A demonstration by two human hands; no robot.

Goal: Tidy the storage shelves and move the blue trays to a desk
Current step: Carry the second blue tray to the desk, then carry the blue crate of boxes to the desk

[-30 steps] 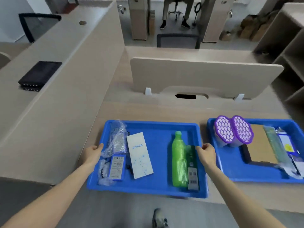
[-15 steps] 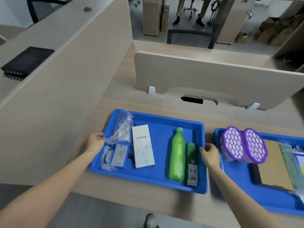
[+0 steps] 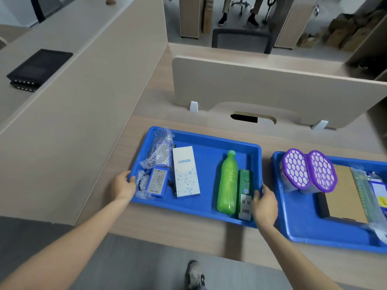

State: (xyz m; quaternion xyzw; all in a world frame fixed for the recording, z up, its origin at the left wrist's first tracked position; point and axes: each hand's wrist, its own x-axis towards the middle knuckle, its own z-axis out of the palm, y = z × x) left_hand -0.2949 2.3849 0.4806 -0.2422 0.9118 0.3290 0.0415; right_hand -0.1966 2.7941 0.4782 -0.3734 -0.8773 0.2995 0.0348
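Observation:
A blue tray [image 3: 209,143] lies flat on the wooden desk [image 3: 146,222]. My left hand [image 3: 123,186] grips its left rim and my right hand [image 3: 265,204] grips its right rim. Inside it are a green bottle [image 3: 228,183], a green box [image 3: 245,193], a white Anker box [image 3: 186,171], a small blue box [image 3: 158,182] and a clear plastic bag [image 3: 160,150]. A second blue tray [image 3: 303,233] sits to its right, holding two purple-lidded containers [image 3: 307,171] and a brown cardboard piece [image 3: 345,193].
A beige divider panel [image 3: 272,88] stands behind the trays. A tall partition [image 3: 83,101] walls the desk's left side, with a black device [image 3: 39,66] beyond it. A dark chair [image 3: 240,39] and a seated person's legs [image 3: 238,9] are farther back. My shoe [image 3: 194,276] shows below.
The tray has slid farther onto the desk, away from its front edge, with both hands still on its rims. The camera has moved closer and tilted down.

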